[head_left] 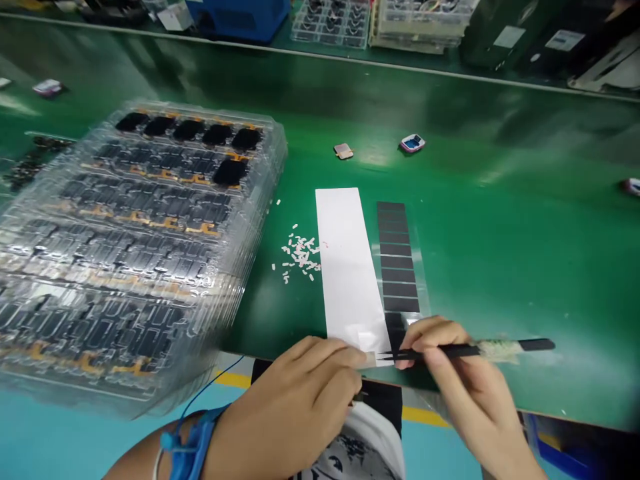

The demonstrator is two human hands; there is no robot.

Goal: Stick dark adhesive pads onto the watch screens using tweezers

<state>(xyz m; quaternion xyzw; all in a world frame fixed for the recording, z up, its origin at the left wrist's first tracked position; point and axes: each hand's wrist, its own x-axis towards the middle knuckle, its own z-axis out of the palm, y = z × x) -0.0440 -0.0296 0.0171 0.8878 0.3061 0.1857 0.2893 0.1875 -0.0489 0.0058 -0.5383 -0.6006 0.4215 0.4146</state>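
My right hand (455, 363) grips black tweezers (453, 351), their shank wrapped in pale tape. The tweezer tips point left, over the near end of a long white sheet (347, 260). My left hand (310, 393) lies at that same end with its fingers drawn together, close to the tips. What it pinches, perhaps a small pale piece by the fingertips, I cannot make out. A clear strip of black rectangles (399, 270) runs beside the sheet, its near end partly behind my right hand. Left of the sheet is a scatter of tiny white pieces (301, 255).
A tall stack of clear trays (250, 220) holding dark screens with orange flex stands at the left. Small devices (413, 143) and a small square part (343, 151) lie farther back. A shelf along the back carries a clear compartment box (333, 23). A blue wrist strap (193, 443) circles my left wrist.
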